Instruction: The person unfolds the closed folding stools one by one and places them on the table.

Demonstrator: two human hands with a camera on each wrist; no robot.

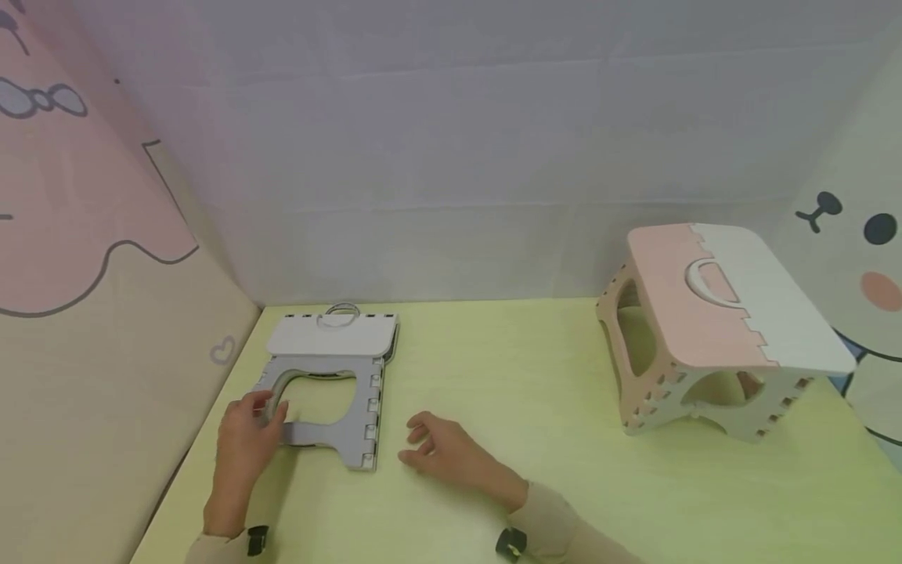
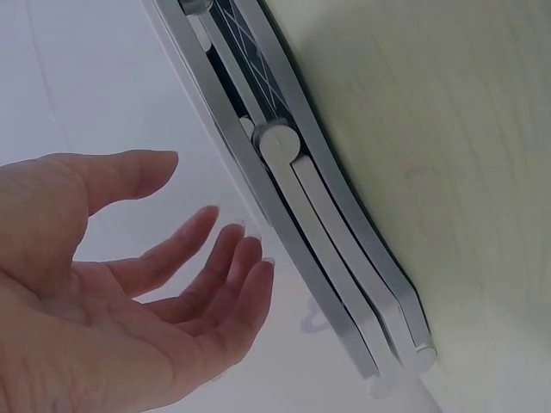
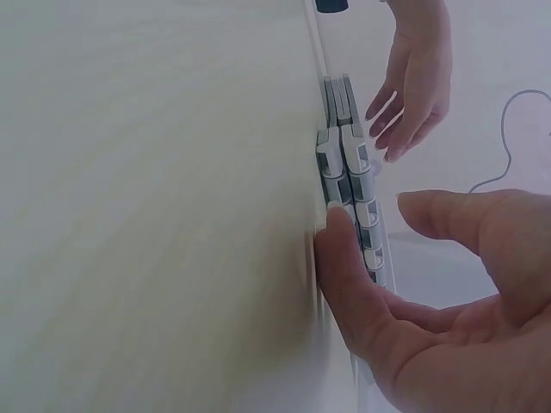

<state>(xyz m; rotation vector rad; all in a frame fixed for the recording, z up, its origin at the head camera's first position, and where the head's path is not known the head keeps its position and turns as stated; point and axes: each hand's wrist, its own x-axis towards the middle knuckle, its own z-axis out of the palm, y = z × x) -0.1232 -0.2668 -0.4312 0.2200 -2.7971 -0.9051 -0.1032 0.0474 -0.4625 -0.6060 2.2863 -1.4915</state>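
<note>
A wide, pale grey-violet cloth wall [image 1: 451,141] stands behind the flat, folded step stool of light grey and white plastic [image 1: 363,392]. Under this folded stool spreads a pale yellow-green table [image 1: 493,352], and the stool lies flat upon it. To the left of the folded stool rises a beige and pink panel with cartoon drawing [image 1: 92,376]; well to its right there is a white panel with a drawn animal face [image 1: 860,141]. Also to its right, well apart, an unfolded step stool of pink and white plastic [image 1: 733,313] stands upright on its legs. On the near side of the folded stool, two beige cloth sleeves [image 1: 557,525] enter. The left hand [image 1: 248,435] is at the left leg of the folded stool, with thumb and fingers wide apart and nothing held between them; whether a fingertip touches the plastic, I cannot tell. The right hand [image 1: 451,453] is near the right side of the folded stool, apart from it, and its loosely bent fingers leave a gap to the thumb and hold nothing. Nearer than the folded stool, each wrist carries a small black band [image 1: 511,544]. At its far edge sticks out a thin grey loop handle [image 1: 343,307].
</note>
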